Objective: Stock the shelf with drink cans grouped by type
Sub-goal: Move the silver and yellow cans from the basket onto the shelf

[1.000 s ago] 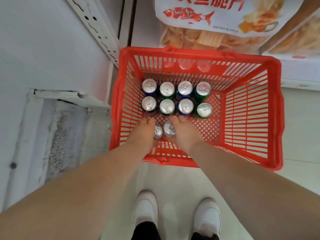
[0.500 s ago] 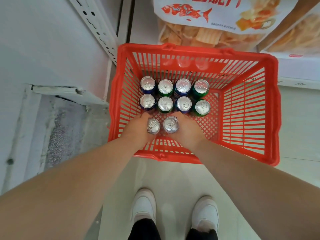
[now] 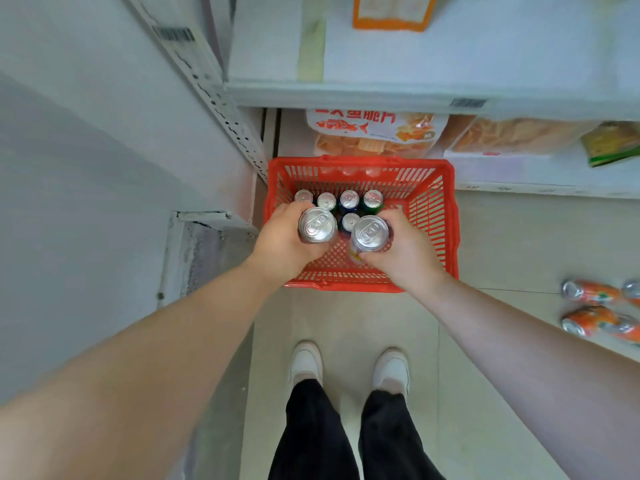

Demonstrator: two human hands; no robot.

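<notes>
A red plastic basket (image 3: pixel 446 216) stands on the floor in front of the shelf. Several upright cans (image 3: pixel 349 199) with silver tops, blue and green sided, fill its far left part. My left hand (image 3: pixel 280 240) grips one can (image 3: pixel 317 225) from the left, lifted above the basket. My right hand (image 3: pixel 405 251) grips a second can (image 3: pixel 370 233) from the right, also raised. Both held cans show only their silver tops; their sides are mostly hidden.
A white shelf board (image 3: pixel 381 91) juts out above the basket. Snack bags (image 3: pixel 374 133) lie on the lower shelf behind it. Orange cans (image 3: pixel 588 292) lie on the floor at the right. A perforated shelf upright (image 3: pixel 221 105) runs at the left. My white shoes (image 3: pixel 304 362) stand below.
Both hands have lifted their cans up out of the basket toward the camera. The view has pulled back and upward, bringing the upper shelf board and the orange cans into sight.
</notes>
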